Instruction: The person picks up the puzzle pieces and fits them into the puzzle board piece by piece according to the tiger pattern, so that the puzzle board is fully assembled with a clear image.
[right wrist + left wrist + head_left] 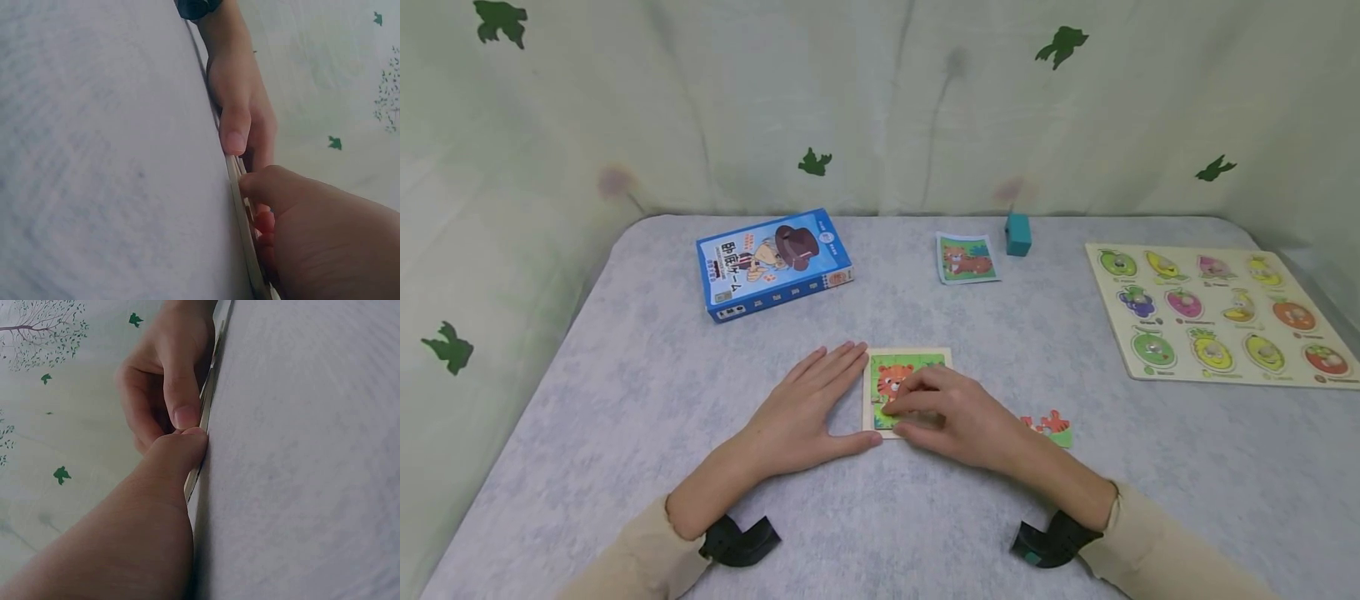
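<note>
A small square wooden jigsaw puzzle with an orange tiger on green lies before me, also seen edge-on as a wooden rim in the right wrist view. My left hand rests flat along its left side, fingers straight, fingertips by the upper left corner and thumb at the lower edge. Over the lower part, my right hand has bent fingers and pinches a puzzle piece at the lower left. The hand hides the puzzle's lower right. Loose puzzle pieces in orange and green lie right of it, partly behind the right wrist.
A blue game box lies at the back left. Toward the back are a tiger picture card and a teal block. A wooden fruit board lies at the right. A pale curtain hangs behind the table.
</note>
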Action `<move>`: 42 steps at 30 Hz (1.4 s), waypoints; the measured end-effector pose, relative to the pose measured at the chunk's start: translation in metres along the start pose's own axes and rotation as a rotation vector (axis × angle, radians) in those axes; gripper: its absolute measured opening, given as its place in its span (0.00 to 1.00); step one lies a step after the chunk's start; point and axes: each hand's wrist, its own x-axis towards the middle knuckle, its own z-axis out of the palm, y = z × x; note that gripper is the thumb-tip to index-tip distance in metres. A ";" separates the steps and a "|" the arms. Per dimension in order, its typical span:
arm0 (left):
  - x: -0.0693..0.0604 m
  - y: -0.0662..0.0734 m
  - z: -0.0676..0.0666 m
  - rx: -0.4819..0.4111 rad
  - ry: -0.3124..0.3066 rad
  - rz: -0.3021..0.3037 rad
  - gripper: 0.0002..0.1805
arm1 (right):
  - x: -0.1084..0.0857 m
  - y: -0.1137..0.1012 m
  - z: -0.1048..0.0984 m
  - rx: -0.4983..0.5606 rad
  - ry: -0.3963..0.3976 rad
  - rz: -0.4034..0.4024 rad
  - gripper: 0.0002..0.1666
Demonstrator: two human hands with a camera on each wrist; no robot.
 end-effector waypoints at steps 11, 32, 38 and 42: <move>0.000 0.001 -0.001 -0.008 -0.008 -0.005 0.56 | 0.000 -0.001 0.000 -0.043 -0.017 -0.039 0.13; 0.000 0.001 -0.001 -0.016 0.005 0.001 0.56 | 0.000 -0.004 -0.001 -0.108 -0.077 -0.030 0.14; 0.000 0.001 -0.001 -0.022 -0.001 0.001 0.56 | 0.000 -0.003 -0.001 -0.101 -0.081 -0.049 0.14; 0.000 0.001 -0.001 -0.023 -0.002 -0.001 0.56 | 0.001 -0.003 -0.002 -0.083 -0.087 -0.058 0.14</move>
